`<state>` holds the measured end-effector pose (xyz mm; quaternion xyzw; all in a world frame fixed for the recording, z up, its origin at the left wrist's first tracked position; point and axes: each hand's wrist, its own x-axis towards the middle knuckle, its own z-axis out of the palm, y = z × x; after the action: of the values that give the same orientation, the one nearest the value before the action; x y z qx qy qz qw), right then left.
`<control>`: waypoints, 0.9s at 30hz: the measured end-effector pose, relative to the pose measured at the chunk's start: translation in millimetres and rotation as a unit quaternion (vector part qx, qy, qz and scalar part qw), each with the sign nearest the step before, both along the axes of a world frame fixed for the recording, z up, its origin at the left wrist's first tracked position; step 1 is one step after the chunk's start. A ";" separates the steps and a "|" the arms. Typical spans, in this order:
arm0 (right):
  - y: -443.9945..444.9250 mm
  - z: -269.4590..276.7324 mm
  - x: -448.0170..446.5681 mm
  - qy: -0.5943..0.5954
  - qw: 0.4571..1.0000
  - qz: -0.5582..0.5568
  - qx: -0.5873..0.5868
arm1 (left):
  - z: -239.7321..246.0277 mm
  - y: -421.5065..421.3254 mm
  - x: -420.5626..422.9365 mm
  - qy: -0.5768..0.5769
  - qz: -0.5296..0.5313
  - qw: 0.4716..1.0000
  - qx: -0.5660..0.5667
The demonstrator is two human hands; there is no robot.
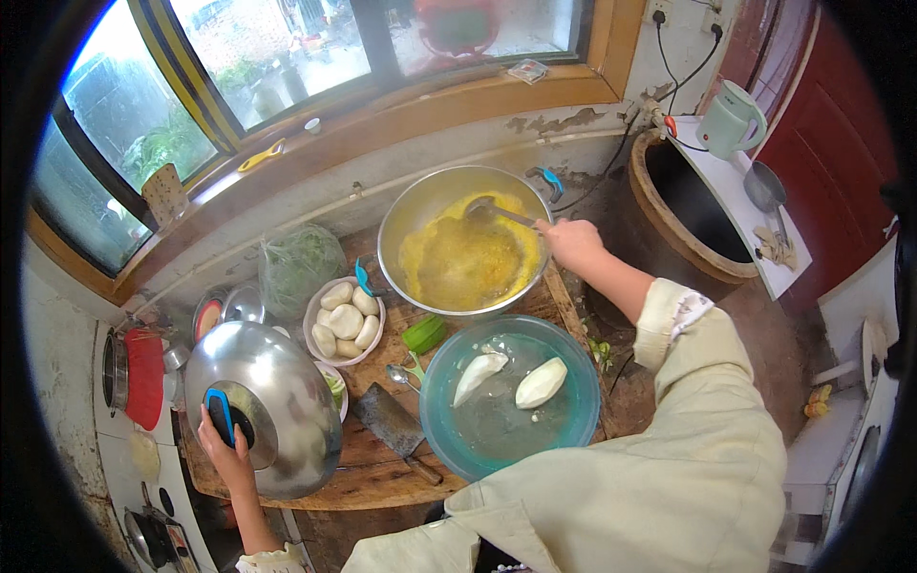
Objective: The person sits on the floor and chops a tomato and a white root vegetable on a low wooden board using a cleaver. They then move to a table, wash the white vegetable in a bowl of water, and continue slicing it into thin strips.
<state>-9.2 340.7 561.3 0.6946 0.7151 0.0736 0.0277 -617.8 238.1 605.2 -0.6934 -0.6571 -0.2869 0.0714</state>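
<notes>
My right hand [571,242] grips the handle of a metal ladle [512,215], whose bowl dips into yellow liquid [473,254] in a wide metal pot [401,215] with blue-trimmed handles. With my left hand [228,449] I hold a domed steel lid [301,379] by its blue and black handle [220,417], tilted over the left side of the wooden table [358,494]. Between the two sits a bowl of whitish rounded pieces [347,322], perhaps dough. Nearest my body, a teal plastic basin [589,401] holds water and two peeled pale vegetables [541,383].
A cleaver [390,420] lies beside the basin, near a spoon [396,372] and a green vegetable piece [424,334]. Behind the bowl stands a plastic bag of greens [302,265]. To the right are a large brown vat [648,208], an electric kettle [731,122] and another ladle [765,188].
</notes>
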 end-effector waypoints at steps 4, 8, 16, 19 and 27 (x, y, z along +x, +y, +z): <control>-43.8 29.6 11.7 -0.009 0.999 -0.005 -0.036 | -8.8 11.4 6.0 -0.011 -0.022 0.999 0.032; -74.8 61.4 6.4 0.003 0.995 0.014 -0.095 | -9.2 29.6 21.1 -0.027 -0.044 0.999 0.017; -85.4 50.9 -42.3 0.032 0.984 0.068 -0.164 | -9.6 57.9 65.0 -0.045 -0.095 0.994 -0.003; -67.2 18.6 -47.4 0.066 0.989 0.067 -0.110 | -6.6 68.2 80.0 -0.063 -0.130 0.989 -0.016; -4.5 -49.9 -36.7 0.095 0.992 0.071 0.037 | 14.7 104.8 129.2 -0.041 -0.187 0.981 -0.015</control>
<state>-45.9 336.2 511.4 0.6467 0.7586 0.0354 -0.0709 -488.6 343.0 619.8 -0.7926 -0.5225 -0.3135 -0.0214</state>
